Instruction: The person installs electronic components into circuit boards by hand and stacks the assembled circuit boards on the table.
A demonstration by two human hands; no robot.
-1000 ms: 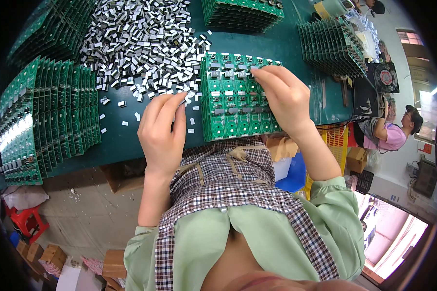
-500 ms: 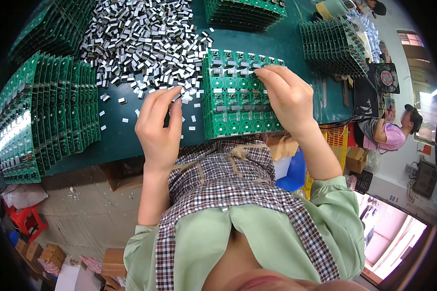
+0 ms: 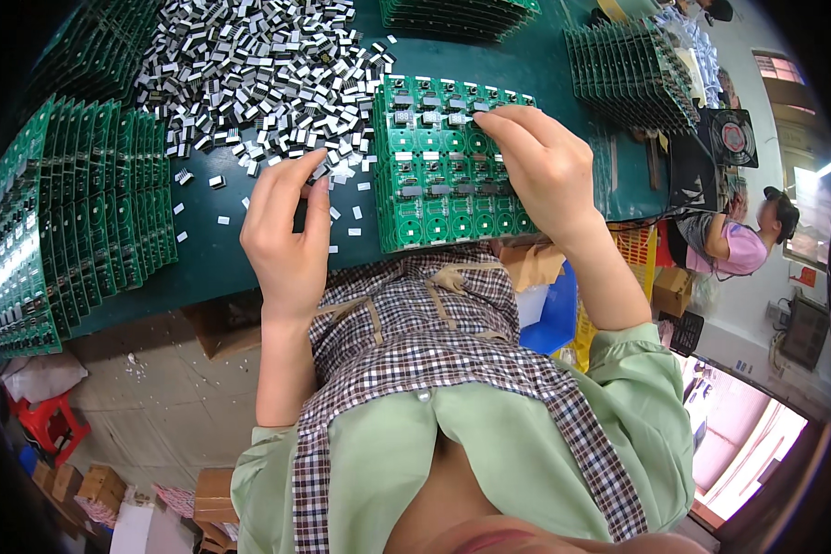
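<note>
My left hand [image 3: 286,231] is pinched around a small dark display module [image 3: 320,170], beside the near edge of a heap of such modules [image 3: 258,74]. My right hand [image 3: 549,171] reaches over a stack of green circuit boards [image 3: 443,217]. Its thumb and fingertips are pressed together at the upper row of the top board, just right of several seated digit displays [image 3: 431,120]. Whatever lies between those fingertips is hidden. Small white-faced pieces [image 3: 364,186] lie scattered on the table between my hands.
Tall fanned stacks of green boards [image 3: 92,212] stand at the left, with others at the far side [image 3: 462,18] and far right [image 3: 628,78]. A black fan [image 3: 733,138] is beyond the green table [image 3: 240,263]. Another person [image 3: 739,240] sits at the right.
The whole view has shifted a little, so the table and boards sit slightly further left and up. Both hands keep nearly the same place relative to the boards and the heap.
</note>
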